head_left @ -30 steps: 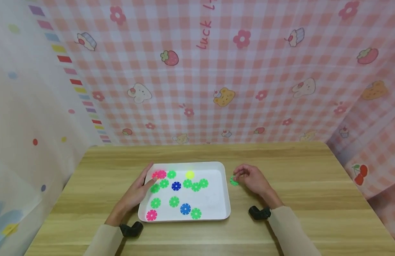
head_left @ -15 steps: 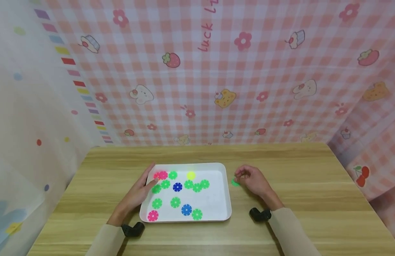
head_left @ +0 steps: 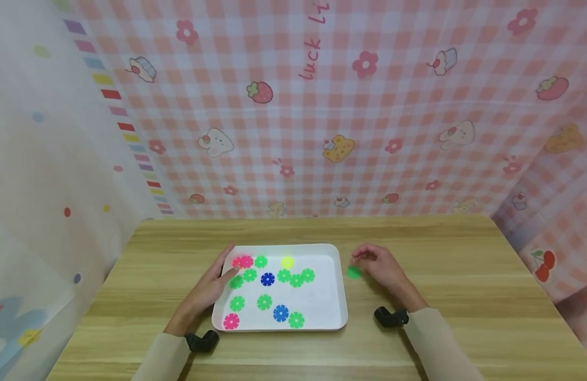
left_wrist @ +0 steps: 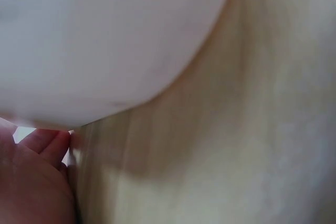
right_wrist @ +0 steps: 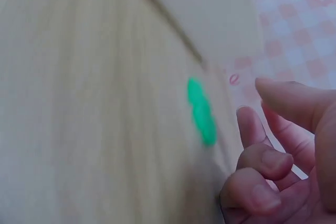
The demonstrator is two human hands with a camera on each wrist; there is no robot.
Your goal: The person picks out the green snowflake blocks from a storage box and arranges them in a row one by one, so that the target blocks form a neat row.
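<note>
My left hand (head_left: 212, 283) grips the left side of the white tray (head_left: 322, 307), thumb over the rim and fingers along the outer wall. In the left wrist view its fingertips (left_wrist: 58, 145) show at the tray's underside edge. Notched plastic discs lie in the tray: several green ones such as this green disc (head_left: 264, 302), pink ones, a dark blue disc (head_left: 267, 279), a lighter blue one and a yellow one. Right of the tray, a blurred loose green disc (right_wrist: 201, 111) stands apart from my right hand (head_left: 376, 264). That hand holds nothing, with thumb and index finger spread and other fingers loosely bent.
The wooden table (head_left: 427, 248) runs back to a pink checked cloth (head_left: 293, 132) hanging behind it. Each wrist carries a black camera mount, such as the right wrist mount (head_left: 391, 317). A pale curtain (head_left: 46, 185) hangs at the left.
My right thumb and fingers have let go of the green disc, which now looks blurred and without clear notches. The left hand keeps its place on the tray. The whole view shifts slightly.
</note>
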